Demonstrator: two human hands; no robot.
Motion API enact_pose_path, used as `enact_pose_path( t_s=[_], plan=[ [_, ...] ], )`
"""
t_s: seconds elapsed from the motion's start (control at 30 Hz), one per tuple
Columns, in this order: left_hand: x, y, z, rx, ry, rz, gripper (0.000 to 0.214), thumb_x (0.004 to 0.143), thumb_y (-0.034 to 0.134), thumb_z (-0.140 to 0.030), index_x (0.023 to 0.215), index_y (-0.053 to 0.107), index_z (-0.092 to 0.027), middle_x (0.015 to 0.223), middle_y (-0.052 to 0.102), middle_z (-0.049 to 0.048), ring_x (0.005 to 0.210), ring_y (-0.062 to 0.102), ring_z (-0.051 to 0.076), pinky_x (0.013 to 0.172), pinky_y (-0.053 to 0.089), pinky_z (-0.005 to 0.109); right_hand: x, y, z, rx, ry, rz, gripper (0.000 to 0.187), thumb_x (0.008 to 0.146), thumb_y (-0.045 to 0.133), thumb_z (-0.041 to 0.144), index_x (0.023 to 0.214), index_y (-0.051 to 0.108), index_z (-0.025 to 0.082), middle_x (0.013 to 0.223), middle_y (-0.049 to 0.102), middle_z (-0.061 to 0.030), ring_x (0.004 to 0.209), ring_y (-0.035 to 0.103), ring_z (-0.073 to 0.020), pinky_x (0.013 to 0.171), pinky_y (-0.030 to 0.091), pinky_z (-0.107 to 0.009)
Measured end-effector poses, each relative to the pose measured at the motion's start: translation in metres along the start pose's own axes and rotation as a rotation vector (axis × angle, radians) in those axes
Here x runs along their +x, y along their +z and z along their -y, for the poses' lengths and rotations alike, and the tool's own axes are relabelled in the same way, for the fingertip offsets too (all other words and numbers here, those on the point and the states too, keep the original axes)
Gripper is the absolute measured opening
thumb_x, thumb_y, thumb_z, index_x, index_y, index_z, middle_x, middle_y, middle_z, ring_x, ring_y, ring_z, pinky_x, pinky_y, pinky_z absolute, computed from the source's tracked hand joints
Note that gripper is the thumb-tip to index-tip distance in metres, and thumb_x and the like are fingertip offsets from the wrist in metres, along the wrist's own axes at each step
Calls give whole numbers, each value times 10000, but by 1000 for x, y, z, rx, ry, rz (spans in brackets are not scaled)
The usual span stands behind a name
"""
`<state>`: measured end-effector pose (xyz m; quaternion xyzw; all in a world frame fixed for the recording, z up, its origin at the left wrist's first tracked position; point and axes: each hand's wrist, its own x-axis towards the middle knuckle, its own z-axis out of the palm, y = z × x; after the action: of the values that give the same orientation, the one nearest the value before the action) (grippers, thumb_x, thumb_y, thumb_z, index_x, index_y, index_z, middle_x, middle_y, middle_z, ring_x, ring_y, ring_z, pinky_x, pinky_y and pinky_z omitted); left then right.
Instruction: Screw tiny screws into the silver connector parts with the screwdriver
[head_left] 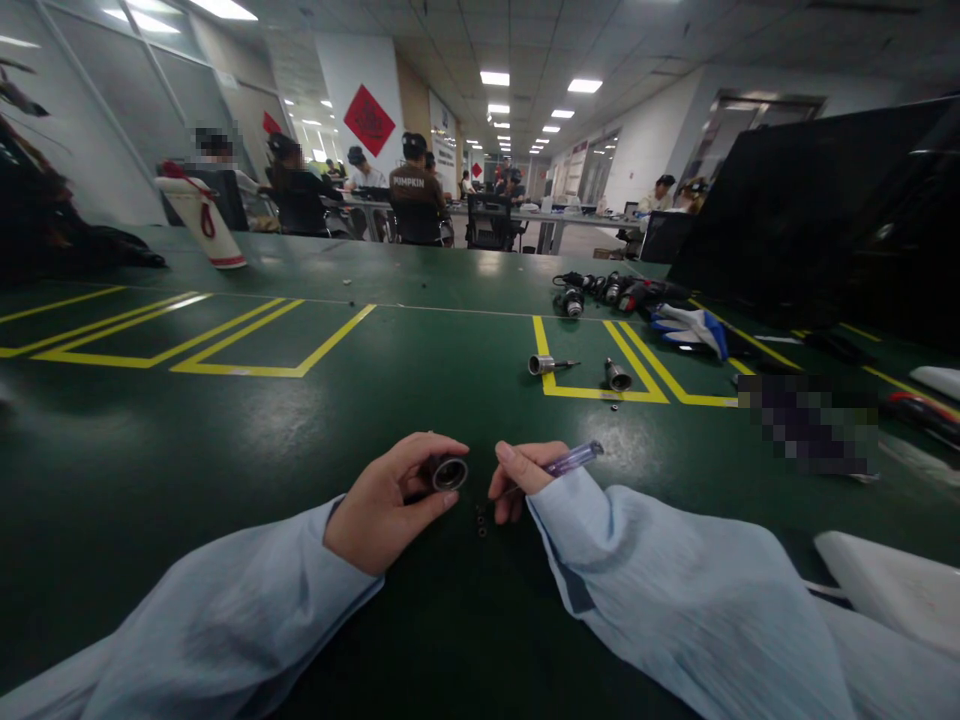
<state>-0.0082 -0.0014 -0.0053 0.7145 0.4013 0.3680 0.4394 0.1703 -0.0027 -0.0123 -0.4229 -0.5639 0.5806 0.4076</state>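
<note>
My left hand (390,500) is closed around a small dark metal ring-shaped part (448,472), its opening facing me. My right hand (519,478) is closed on a thin tool with a translucent purple handle (574,459), its tip pointing toward the ring. Both hands rest on the green mat (300,440), close together. A few tiny dark screws (481,520) lie on the mat just below the hands.
Two small metal cylinders (546,365) (617,376) lie on a yellow line farther back. A heap of dark parts (600,290) and a blue-white glove (694,328) sit at the back right. A large black panel (810,210) stands at right. People sit at tables behind.
</note>
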Motion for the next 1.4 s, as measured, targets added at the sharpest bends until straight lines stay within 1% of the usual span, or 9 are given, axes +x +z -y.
enact_pose_path(
  t_s=[0.13,0.33,0.47,0.7,0.77,0.93,1.07,1.27,1.4],
  plan=[
    [-1,-1,1,13,4,3,318,680,566,-134,993,533,-172,958,532,52,863,560,157,748,506,286,1,-1,0,-23,11,-21,486,722,463,568,512,551,139,380,531,1,318,448,-65,356,362,-181],
    [0,0,4,1,5,13,319,681,572,-138,996,530,-168,967,530,55,877,558,163,750,506,289,-1,2,3,-174,18,-91,419,749,496,458,467,522,150,343,496,23,284,410,-51,330,315,-169],
    [0,0,5,-7,10,18,311,688,566,-137,996,527,-160,954,524,58,864,557,157,748,503,283,-4,5,3,-257,-1,-115,402,749,506,439,459,493,161,311,449,43,267,393,-57,320,295,-180],
    [0,-1,4,13,19,22,324,683,566,-134,1003,527,-170,963,520,57,875,554,163,739,506,281,-2,1,1,-195,-1,-82,484,764,441,517,443,477,156,295,424,41,259,361,-42,318,257,-165],
    [0,-1,4,22,19,22,327,684,564,-132,1006,527,-170,968,522,59,880,553,164,741,506,281,-2,-1,0,-171,-4,-72,496,760,433,538,448,478,155,300,424,38,270,377,-45,320,260,-161],
    [0,0,3,22,16,19,326,682,567,-137,1004,530,-175,979,530,55,893,556,167,760,502,296,-3,0,-1,-113,-22,-5,511,757,404,573,513,541,146,372,509,8,324,438,-64,358,336,-180],
    [-1,1,4,18,11,20,330,676,579,-152,1001,530,-166,969,544,56,887,562,170,769,496,316,-6,-1,3,-105,-39,18,528,742,401,596,552,572,134,439,576,-25,375,493,-82,395,382,-197],
    [-1,2,5,7,18,22,346,664,594,-156,1004,532,-149,949,560,60,874,565,167,775,487,318,-7,-6,7,-150,-58,63,586,760,337,608,570,627,136,575,655,-62,405,506,-81,416,401,-208],
    [-1,3,5,-7,8,28,362,654,606,-154,1007,527,-139,935,566,60,866,565,160,779,483,307,-6,-8,6,-144,-71,67,619,757,313,625,544,627,136,584,656,-63,396,499,-80,413,400,-215]
  ],
)
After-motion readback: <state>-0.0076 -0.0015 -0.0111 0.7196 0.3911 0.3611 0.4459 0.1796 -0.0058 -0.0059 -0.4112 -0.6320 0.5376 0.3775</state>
